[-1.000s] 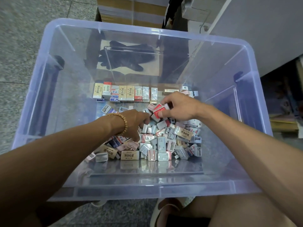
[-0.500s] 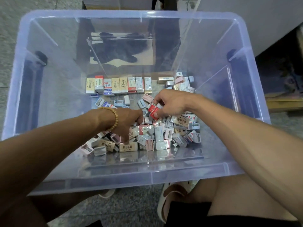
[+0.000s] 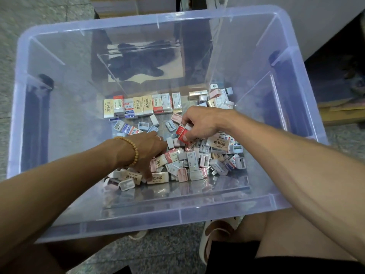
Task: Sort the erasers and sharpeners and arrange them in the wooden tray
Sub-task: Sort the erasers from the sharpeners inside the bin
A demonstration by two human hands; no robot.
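A loose pile of erasers and sharpeners (image 3: pixel 197 161) lies on the floor of a clear plastic bin (image 3: pixel 138 214). Along the far side stands a neat row of erasers (image 3: pixel 142 104). My right hand (image 3: pixel 201 121) pinches a couple of red-and-white erasers (image 3: pixel 182 132) just above the pile. My left hand (image 3: pixel 150 149), with a bead bracelet on the wrist, reaches into the pile's left part with fingers pointing down among the pieces; whether it holds one is hidden. A few blue sharpeners (image 3: pixel 144 125) lie scattered between the row and the pile.
The bin sits on a grey stone floor (image 3: pixel 49 14). A clear sheet stands inside at the back (image 3: pixel 142 56) with a dark glove behind it. My knees and a white sandal (image 3: pixel 215 230) are under the bin's near edge. Boxes stand at the right (image 3: pixel 339 111).
The view has shifted slightly. My right hand stays over the pile with the red erasers; my left hand has pushed a little deeper into the left side of the pile.
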